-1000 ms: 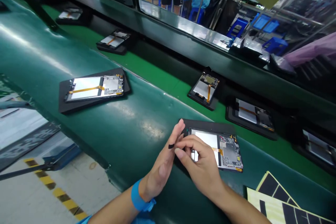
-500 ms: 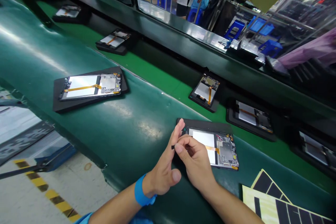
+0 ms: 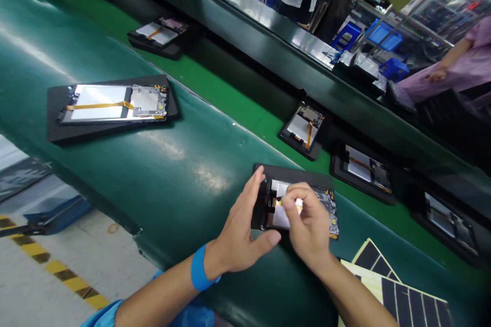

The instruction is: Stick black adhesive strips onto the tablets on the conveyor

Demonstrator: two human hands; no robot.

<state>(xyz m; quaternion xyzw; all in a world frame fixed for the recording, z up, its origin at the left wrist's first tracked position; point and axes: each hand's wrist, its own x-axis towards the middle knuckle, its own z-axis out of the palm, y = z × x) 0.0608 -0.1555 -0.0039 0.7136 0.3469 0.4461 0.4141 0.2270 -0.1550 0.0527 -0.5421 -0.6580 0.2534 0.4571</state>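
An opened device [image 3: 279, 220] with a white battery and a circuit board lies on a black tray [image 3: 299, 172] in front of me. My left hand [image 3: 245, 230], with a blue band at the wrist, is beside its left edge, fingers stretched out and thumb apart. Over the device, my right hand [image 3: 309, 225] has thumb and forefinger pinched together near an orange flex strip. Whatever is between those fingertips is too small to make out. Sheets of black adhesive strips [image 3: 402, 294] on yellowish backing lie near my right forearm.
Another opened device [image 3: 102, 102] rests on a black tray at the left. Several more trayed devices, one of them a device [image 3: 305, 125] just beyond mine, stand on the green conveyor [image 3: 226, 87]. A person in pink [image 3: 456, 61] is across the line.
My right hand has moved right, away from my left palm and over the device. The dark piece seen at its fingertips is no longer distinct. The view has shifted.
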